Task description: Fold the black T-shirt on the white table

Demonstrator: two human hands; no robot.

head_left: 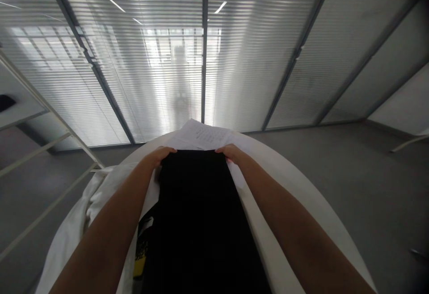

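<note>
A black garment [197,213] lies stretched lengthwise on a white table [295,186]. My left hand [160,154] grips the cloth's far left corner with curled fingers. My right hand [230,152] holds the far right corner in the same way. Both arms reach forward over the table. A printed sheet of paper [204,135] lies just beyond the garment's far edge. A yellow and black printed piece [142,249] peeks out beside the garment under my left forearm.
White cloth [97,195] is bunched at the table's left side. A glass partition with blinds [201,52] stands behind the table. A white metal frame [43,146] runs along the left. Grey floor [362,182] spreads to the right.
</note>
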